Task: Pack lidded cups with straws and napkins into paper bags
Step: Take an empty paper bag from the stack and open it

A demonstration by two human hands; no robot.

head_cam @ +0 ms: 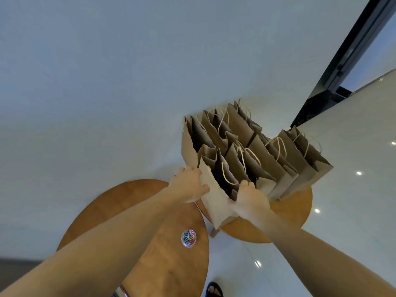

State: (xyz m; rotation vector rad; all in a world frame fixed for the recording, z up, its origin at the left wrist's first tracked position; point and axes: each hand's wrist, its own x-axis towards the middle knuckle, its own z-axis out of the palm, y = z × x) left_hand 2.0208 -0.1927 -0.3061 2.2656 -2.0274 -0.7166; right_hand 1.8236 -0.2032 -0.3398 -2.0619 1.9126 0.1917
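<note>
Several brown paper bags [252, 151] with cord handles stand upright and open on a small round wooden table [293, 213]. The nearest bag [214, 202] sits at the table's front edge. My left hand [189, 185] grips this bag's left side near the top. On the bag's right, my right hand [248, 198] holds the top rim with fingers curled over it. The inside of each bag is dark, so no cup, straw or napkin shows.
A larger round wooden table [150, 243] stands lower left and carries a clear round box of coloured paper clips [188, 237]. Glossy white floor lies to the right. A foot in a dark sandal [214, 290] shows at the bottom. A white wall rises behind the bags.
</note>
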